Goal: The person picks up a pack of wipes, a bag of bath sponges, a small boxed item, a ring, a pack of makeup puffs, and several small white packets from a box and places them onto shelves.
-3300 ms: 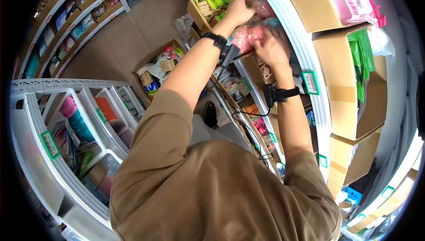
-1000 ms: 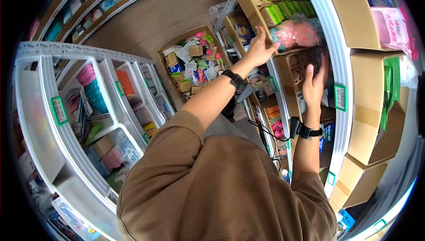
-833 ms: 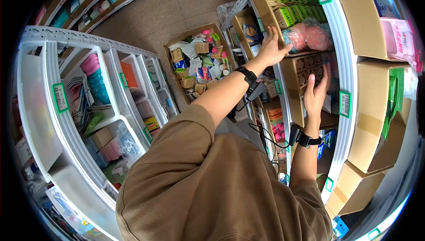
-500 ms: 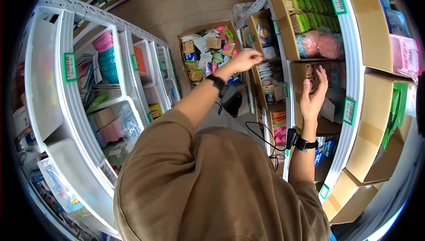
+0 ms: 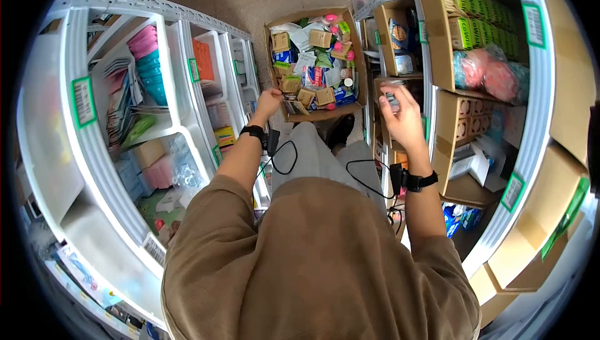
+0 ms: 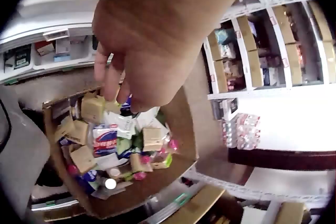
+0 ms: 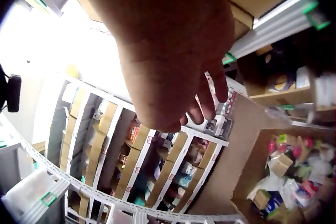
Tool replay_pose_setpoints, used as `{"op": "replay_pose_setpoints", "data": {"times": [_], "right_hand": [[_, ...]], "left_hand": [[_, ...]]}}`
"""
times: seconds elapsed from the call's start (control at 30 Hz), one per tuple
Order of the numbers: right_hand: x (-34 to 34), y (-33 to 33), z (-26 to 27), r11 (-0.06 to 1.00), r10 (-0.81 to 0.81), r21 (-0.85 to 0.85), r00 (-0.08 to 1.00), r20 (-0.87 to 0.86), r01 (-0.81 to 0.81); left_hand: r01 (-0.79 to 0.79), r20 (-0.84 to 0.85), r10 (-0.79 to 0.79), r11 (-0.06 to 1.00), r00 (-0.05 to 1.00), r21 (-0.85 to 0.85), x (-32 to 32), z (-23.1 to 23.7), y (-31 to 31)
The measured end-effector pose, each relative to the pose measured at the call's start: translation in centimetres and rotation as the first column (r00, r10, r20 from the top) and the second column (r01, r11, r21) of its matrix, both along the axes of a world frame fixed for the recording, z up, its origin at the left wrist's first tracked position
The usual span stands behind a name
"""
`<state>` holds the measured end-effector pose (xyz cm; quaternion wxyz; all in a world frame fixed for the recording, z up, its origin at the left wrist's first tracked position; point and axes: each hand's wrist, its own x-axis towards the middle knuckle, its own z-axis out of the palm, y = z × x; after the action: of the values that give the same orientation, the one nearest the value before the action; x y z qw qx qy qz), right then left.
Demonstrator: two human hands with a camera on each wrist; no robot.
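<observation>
Your left hand (image 5: pixel 269 104) has its fingers loosely curled and close together, at the near left corner of the open carton (image 5: pixel 312 116) on the floor; whether they touch its rim, you cannot tell from here. Your right hand (image 5: pixel 405 118) is raised with its fingers half bent and slightly spread, beside the right-hand shelving.

Between your two hands, and ahead of the fingers, the carton is full of mixed goods: a red, white and blue packet (image 5: pixel 314 76) near the middle, a small brown box (image 5: pixel 325 96) closer to you. To the right of your right fingers stands a box with brown round-faced pieces (image 5: pixel 465 121); farther ahead, another box holds green packs (image 5: pixel 481 2) and pink bundles (image 5: pixel 487 74) in clear plastic. Left of your left fingers, white bins hold an orange item (image 5: pixel 202 60) and, farther out, a teal stack (image 5: pixel 150 80).
</observation>
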<state>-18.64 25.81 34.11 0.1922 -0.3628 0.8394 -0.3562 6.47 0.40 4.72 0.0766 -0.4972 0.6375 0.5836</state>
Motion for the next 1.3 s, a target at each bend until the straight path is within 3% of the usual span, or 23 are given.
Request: {"op": "replay_pose_setpoints", "data": {"times": [0.1,0.13,0.2,0.23,0.27,0.33,0.4,0.43,0.57,0.63,0.67,0.7,0.77,0.8,0.83,0.9,0.93,0.97,1.03,1.1,1.2,1.23,1.3], "right_hand": [[0.3,-0.2,-3.5,0.998,0.058,-0.013,0.996,0.062,-0.058],[0.4,-0.1,-4.7,0.998,0.06,0.004,0.993,0.102,-0.06],[1.1,0.5,-7.6,0.998,0.04,0.045,0.982,0.183,-0.049],[1.4,0.9,-9.2,0.997,0.019,0.068,0.975,0.223,-0.035],[1.5,1.2,-10.4,0.994,0.038,0.094,0.973,0.227,-0.061],[1.9,2.4,-13.4,0.989,0.011,0.138,0.966,0.258,-0.048],[2.5,3.6,-15.5,0.981,-0.031,0.191,0.949,0.313,-0.031],[2.6,4.1,-16.3,0.979,-0.037,0.202,0.949,0.313,-0.029],[2.9,5.5,-17.9,0.958,-0.091,0.285,0.933,0.349,-0.013],[3.1,6.1,-17.9,0.958,-0.078,0.287,0.941,0.329,-0.021],[3.1,6.2,-17.7,0.957,-0.084,0.288,0.941,0.329,-0.015],[3.2,6.1,-17.2,0.959,-0.079,0.284,0.944,0.321,-0.016],[3.8,5.6,-15.1,0.965,-0.078,0.262,0.948,0.31,-0.007],[4.0,5.1,-14.0,0.968,-0.098,0.249,0.938,0.332,0.013],[4.1,4.7,-12.6,0.971,-0.117,0.238,0.928,0.354,0.032],[4.4,4.2,-10.2,0.979,-0.118,0.195,0.928,0.352,0.051],[4.4,4.0,-9.4,0.978,-0.168,0.181,0.905,0.39,0.103],[4.3,3.6,-8.2,0.974,-0.212,0.166,0.878,0.428,0.155],[4.1,2.8,-5.4,0.958,-0.286,0.111,0.848,0.446,0.265],[4.0,2.1,-3.0,0.91,-0.357,-0.003,0.786,0.504,0.415],[3.6,1.4,1.9,0.853,-0.252,-0.16,0.661,0.707,0.496],[3.6,1.2,3.9,0.836,-0.214,-0.181,0.612,0.761,0.518],[4.4,1.1,7.3,0.766,-0.108,-0.338,0.627,0.771,0.547]], "left_hand": [[0.434,0.103,-0.422,0.885,0.901,-0.17,0.4,-3.8,2.6],[0.431,0.104,-0.419,0.887,0.902,-0.168,-0.4,-4.0,3.3],[0.587,0.241,-0.549,0.8,0.801,-0.128,-1.7,-5.1,4.8],[0.668,0.23,-0.636,0.736,0.737,-0.104,-1.8,-8.7,5.1],[0.659,0.244,-0.62,0.738,0.746,-0.142,-1.3,-12.0,6.2],[0.651,0.251,-0.606,0.739,0.755,-0.172,-2.9,-13.4,7.0],[0.768,0.41,-0.696,0.641,0.589,-0.015,-3.8,-14.8,7.5],[0.769,0.403,-0.702,0.639,0.587,-0.008,-4.0,-16.0,8.0],[0.857,0.501,-0.711,0.497,0.493,-0.138,-3.0,-20.3,8.8],[0.928,0.613,-0.719,0.368,0.328,-0.065,-3.5,-19.8,8.7],[0.936,0.616,-0.709,0.313,0.344,-0.163,-3.4,-19.0,8.5],[0.94,0.619,-0.711,0.305,0.334,-0.156,-3.3,-17.7,8.4],[0.764,0.494,-0.593,0.575,0.636,-0.293,-4.1,-14.2,7.5],[0.618,0.355,-0.513,0.717,0.781,-0.323,-4.8,-11.9,6.7],[0.62,0.351,-0.515,0.704,0.782,-0.347,-5.5,-9.5,5.8],[0.337,-0.068,-0.369,0.898,0.927,-0.284,-6.4,-3.9,4.2],[0.249,-0.222,-0.263,0.965,0.939,-0.087,-7.2,-2.4,3.4],[0.254,-0.235,-0.274,0.961,0.933,-0.114,-7.6,-0.6,2.6],[0.164,-0.483,0.006,0.936,0.876,0.31,-9.7,9.0,1.5],[0.218,-0.552,-0.026,0.933,0.833,0.285,-11.2,17.8,1.0],[0.215,-0.658,0.085,0.907,0.748,0.361,-12.0,27.1,1.9],[0.234,-0.672,0.07,0.906,0.737,0.352,-12.2,29.1,2.4],[0.364,-0.79,-0.033,0.899,0.612,0.245,-12.5,32.3,3.0]]}}
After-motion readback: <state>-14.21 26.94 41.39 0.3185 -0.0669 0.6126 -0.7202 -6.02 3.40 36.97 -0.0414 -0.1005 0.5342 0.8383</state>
